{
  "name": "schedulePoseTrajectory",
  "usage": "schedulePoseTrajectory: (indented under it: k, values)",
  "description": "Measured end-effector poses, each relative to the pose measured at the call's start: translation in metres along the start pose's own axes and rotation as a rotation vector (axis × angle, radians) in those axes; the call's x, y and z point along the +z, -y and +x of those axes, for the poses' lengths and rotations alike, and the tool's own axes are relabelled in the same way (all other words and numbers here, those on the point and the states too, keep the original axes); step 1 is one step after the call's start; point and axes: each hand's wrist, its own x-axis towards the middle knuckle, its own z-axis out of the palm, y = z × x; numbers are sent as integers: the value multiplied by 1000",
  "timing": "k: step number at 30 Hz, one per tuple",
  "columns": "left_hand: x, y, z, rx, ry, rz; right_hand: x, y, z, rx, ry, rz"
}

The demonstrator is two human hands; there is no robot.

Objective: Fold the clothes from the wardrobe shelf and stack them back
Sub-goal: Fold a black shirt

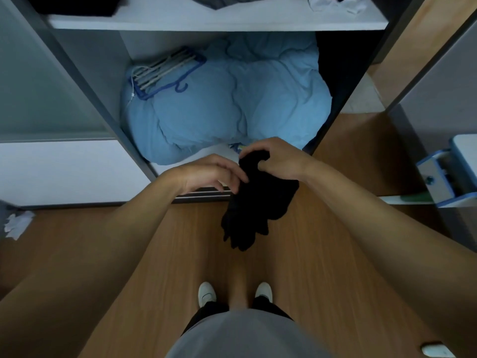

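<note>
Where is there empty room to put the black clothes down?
The white shelf has a bare strip along its front, between the dark pile and the crumpled white cloth. The wooden floor is bare between the wardrobe rail and the white shoes. Below the shelf it is crowded: the blue duvet and hangers fill it.

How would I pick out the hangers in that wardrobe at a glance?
In the open wardrobe, under the white shelf, a big pale blue quilt fills the bottom. The hangers lie bundled on its upper left: the only thin, hard thing there, dark blue with a hook.
</note>
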Motion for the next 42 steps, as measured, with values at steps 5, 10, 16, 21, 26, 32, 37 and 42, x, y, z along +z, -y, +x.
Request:
schedulePoseTrajectory:
  k: [5, 10, 16, 21, 26, 32, 37, 42]
  values:
    - [-8, 17, 19, 8, -294, 150, -5, 12, -1, -131, 240, -288]
    - [-5, 26, 15, 16, -34, 357, -6, 19, 0, -175, 163, -336]
    - [-1, 41, 11, -26, -42, 190, -9, 18, -1, -211, 19, -253]
    - [-16, 44, 8, 40, -291, 189, -8, 10, 0, -50, -37, -133]
    - [-22, 46, 7, 102, -372, 179, -3, -4, 6, 333, 162, -55]
    - [-27, 49, 4, 63, -341, 240, -7, -7, 6, 189, -20, 234]
    - [-31, 42, -6, -26, -269, 226, -3, 10, 6, -18, -162, 297]
    - [-35, 61, -20, -177, -271, 220, -4, 16, 2, -76, -348, 425]
